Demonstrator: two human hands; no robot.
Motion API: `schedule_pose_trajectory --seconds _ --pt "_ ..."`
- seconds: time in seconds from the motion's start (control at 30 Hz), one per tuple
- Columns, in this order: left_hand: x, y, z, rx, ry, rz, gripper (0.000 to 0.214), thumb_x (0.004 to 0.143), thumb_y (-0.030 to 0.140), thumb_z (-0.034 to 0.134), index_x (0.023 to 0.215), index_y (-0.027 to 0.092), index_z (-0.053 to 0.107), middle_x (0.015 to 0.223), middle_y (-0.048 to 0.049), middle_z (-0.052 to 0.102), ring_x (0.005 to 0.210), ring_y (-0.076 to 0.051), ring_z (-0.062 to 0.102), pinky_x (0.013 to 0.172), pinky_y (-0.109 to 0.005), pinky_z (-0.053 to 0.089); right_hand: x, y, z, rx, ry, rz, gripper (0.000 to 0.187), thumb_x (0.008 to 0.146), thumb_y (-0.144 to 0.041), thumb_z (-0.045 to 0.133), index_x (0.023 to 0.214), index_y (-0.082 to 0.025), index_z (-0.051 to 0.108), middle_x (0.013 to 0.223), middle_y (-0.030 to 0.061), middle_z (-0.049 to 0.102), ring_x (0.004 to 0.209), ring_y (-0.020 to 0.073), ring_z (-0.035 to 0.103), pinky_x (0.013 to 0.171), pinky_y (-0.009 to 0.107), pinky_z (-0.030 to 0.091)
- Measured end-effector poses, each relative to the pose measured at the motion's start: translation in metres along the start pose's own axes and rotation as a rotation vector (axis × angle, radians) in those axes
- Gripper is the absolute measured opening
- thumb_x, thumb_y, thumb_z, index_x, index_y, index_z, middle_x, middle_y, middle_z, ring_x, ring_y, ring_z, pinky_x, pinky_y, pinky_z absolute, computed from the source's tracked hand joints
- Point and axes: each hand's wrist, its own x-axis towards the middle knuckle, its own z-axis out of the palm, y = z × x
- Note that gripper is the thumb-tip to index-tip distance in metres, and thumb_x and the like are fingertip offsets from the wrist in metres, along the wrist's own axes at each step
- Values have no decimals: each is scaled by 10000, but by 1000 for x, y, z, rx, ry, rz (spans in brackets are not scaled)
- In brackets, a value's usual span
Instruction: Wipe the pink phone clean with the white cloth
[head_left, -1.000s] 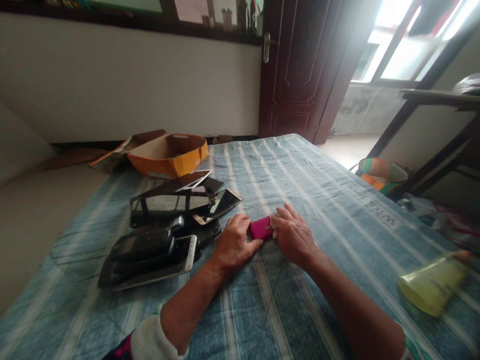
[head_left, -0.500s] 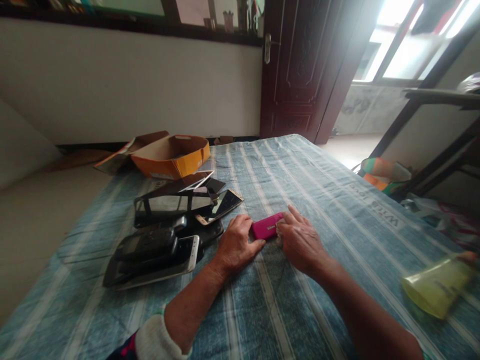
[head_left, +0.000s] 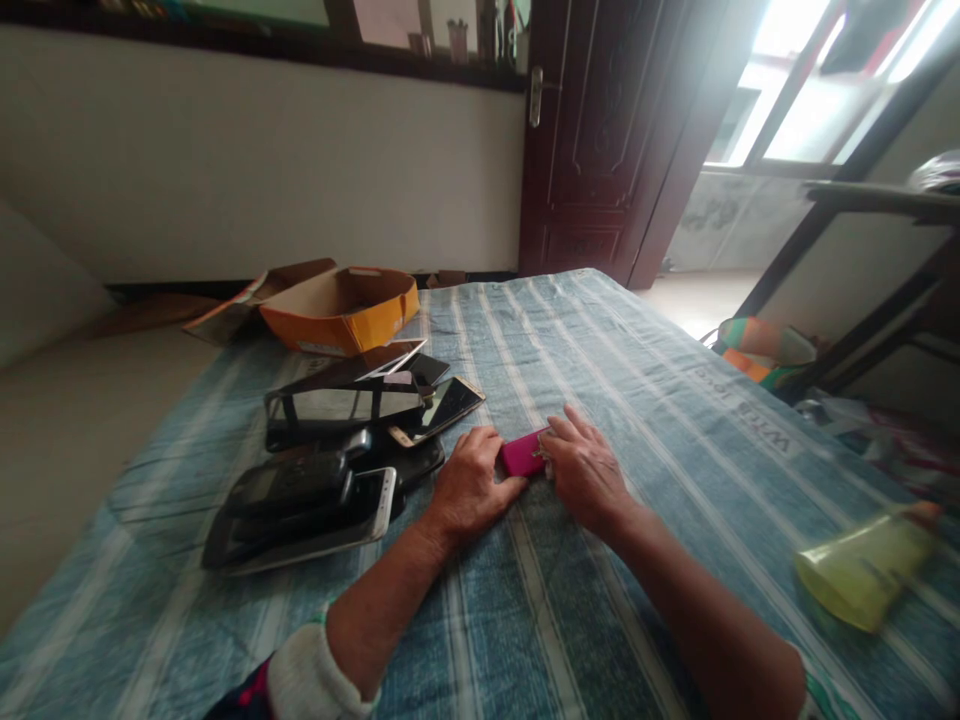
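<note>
A pink mobile phone [head_left: 523, 455] lies on the striped blue cloth [head_left: 517, 620], between my hands. My left hand [head_left: 471, 485] grips its left end, thumb along the near edge and fingers at the far side. Over the phone's right part is my right hand [head_left: 589, 468], pressing a small whitish cloth or tissue [head_left: 548, 462] against it with closed fingers; most of that wad is hidden. Close to my left hand lies a gold-edged smartphone [head_left: 442, 410] with a dark screen.
Several old phones and black devices [head_left: 292, 485] are piled at the left, with a white smartphone [head_left: 384, 505] under them. An open orange cardboard box [head_left: 375, 325] stands behind. A yellow translucent cup-like container [head_left: 855, 575] lies at the right. A brown door [head_left: 592, 190] is beyond.
My right hand has slid left along the pink phone with the whitish wad, covering more of it. The left hand keeps its hold; the view has shifted slightly.
</note>
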Motion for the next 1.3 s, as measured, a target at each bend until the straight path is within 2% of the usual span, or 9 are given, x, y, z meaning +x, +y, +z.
schedule_pose_trajectory --seconds 0.13,0.3,0.47,0.57,0.73,0.83,0.93,1.13,1.3 --pt "0 -2 2 -5 28 14 157 720 225 674 850 156 619 1052 -112 613 1019 -276 580 912 -424 497 -2 -7 8 29 7 -100 345 916 -118 417 1140 -227 655 1433 58 494 1442 299 233 1119 508 245" --pt "0 -6 2 -8 27 23 143 719 177 638 860 158 622 1067 -116 613 1032 -270 580 926 -408 500 -10 -17 10 47 27 -202 323 933 -139 412 1152 -219 635 1396 45 528 1443 273 230 1167 475 151" --pt "0 -4 0 -11 12 36 208 689 240 702 861 171 608 1060 -94 606 1014 -262 575 928 -418 494 -13 -11 -3 -47 -20 -82 343 881 -58 386 1052 -182 656 1335 98 553 1445 319 212 1115 538 214" --pt "-1 -2 -2 -12 -8 30 219 676 242 714 847 168 600 1047 -94 602 1013 -267 574 931 -424 490 -13 -8 -8 -89 -19 -23 348 874 -43 369 1008 -170 664 1277 121 577 1440 328 221 1088 532 256" --pt "0 -2 -3 -39 -20 23 206 681 214 682 862 158 600 1071 -114 601 1033 -273 572 939 -421 487 -15 -14 -1 -33 -11 -140 318 895 -71 396 1023 -188 662 1246 90 593 1435 292 241 1121 473 240" --pt "1 -5 -2 -58 -11 33 206 677 174 647 877 157 601 1093 -121 602 1053 -269 573 953 -411 484 -16 -17 5 13 8 -209 320 922 -109 404 1112 -208 642 1316 62 567 1433 269 250 1164 464 173" --pt "1 -8 -2 -80 -9 31 234 672 152 619 905 156 603 1089 -119 610 1062 -264 581 964 -406 483 -14 -15 8 26 1 -231 321 930 -137 426 1160 -234 628 1401 50 513 1437 274 240 1171 487 156" --pt "3 -12 -7 -151 -48 23 356 614 150 647 965 165 591 1105 -101 611 1054 -257 595 927 -396 507 -8 -15 9 -52 11 -306 308 943 -176 443 1187 -245 617 1463 89 446 1430 325 247 1121 560 223" --pt "4 -11 -9 -176 -64 11 333 616 164 674 936 168 583 1056 -97 621 1020 -263 606 905 -400 509 0 -24 8 -129 12 -347 289 952 -192 433 1163 -226 627 1471 124 417 1427 348 240 1092 593 233"
